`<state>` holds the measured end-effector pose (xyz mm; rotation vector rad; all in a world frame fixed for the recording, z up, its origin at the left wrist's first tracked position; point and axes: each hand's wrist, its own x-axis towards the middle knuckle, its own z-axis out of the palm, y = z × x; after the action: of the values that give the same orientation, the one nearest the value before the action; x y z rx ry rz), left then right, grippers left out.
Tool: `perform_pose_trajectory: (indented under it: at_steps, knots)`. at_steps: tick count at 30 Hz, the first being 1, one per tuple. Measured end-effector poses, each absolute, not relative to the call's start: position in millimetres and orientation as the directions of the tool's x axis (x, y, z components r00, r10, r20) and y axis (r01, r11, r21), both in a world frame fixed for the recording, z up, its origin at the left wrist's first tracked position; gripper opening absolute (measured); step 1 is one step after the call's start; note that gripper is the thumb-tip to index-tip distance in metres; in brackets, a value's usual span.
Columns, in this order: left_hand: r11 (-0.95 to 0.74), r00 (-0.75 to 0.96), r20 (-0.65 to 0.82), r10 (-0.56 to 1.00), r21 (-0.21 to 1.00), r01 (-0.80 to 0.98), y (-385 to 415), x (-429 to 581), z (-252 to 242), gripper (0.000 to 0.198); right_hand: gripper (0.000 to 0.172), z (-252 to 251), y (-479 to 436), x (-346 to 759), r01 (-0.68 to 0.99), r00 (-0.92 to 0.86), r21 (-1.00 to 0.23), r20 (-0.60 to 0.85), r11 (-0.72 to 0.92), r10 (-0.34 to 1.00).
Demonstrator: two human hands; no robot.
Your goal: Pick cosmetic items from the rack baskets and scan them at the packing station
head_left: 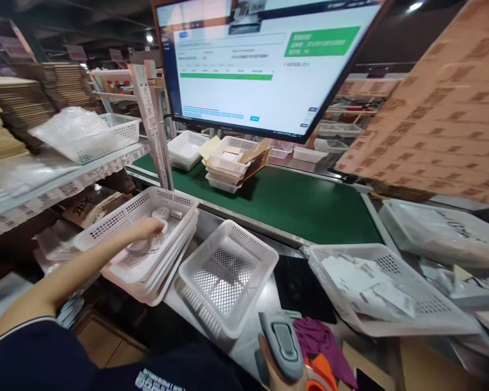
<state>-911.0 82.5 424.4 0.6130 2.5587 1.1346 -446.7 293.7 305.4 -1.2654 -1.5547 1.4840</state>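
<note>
My left hand (pixel 147 228) reaches into the top white perforated basket (pixel 106 227) of a stack at the left. Its fingers rest on a small round pale item (pixel 160 214); whether they grip it I cannot tell. A tiny white tag-like piece (pixel 176 214) lies beside it in the same basket. My right hand (pixel 271 369) at the bottom edge holds a grey handheld barcode scanner (pixel 282 343) with an orange part, pointed up. An empty white basket (pixel 228 271) sits tilted between the two hands.
A large monitor (pixel 264 60) hangs above a green conveyor belt (pixel 305 203) carrying stacked baskets with cardboard (pixel 232 160). A basket of papers (pixel 375 288) lies right, purple cloth (pixel 321 342) near the scanner. Brown cardboard sheet (pixel 444 103) looms upper right. Shelf with bagged basket (pixel 85 136) stands left.
</note>
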Motion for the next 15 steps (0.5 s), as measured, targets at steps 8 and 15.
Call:
perform_pose_trajectory:
  at_steps: [8, 15]
  knots:
    - [0.453, -0.651, 0.478, 0.589, 0.472, 0.757, 153.7, -856.7, 502.7, 0.025, 0.087, 441.6, 308.5, -528.3, 0.205, -0.901, -0.623, 0.181, 0.755, 0.394]
    - [0.339, -0.621, 0.117, 0.775, 0.752, 0.565, 234.0, -811.1, 443.6, 0.015, 0.085, 460.7, 320.7, -555.8, 0.361, -0.900, -0.482, 0.043, 0.798, 0.433]
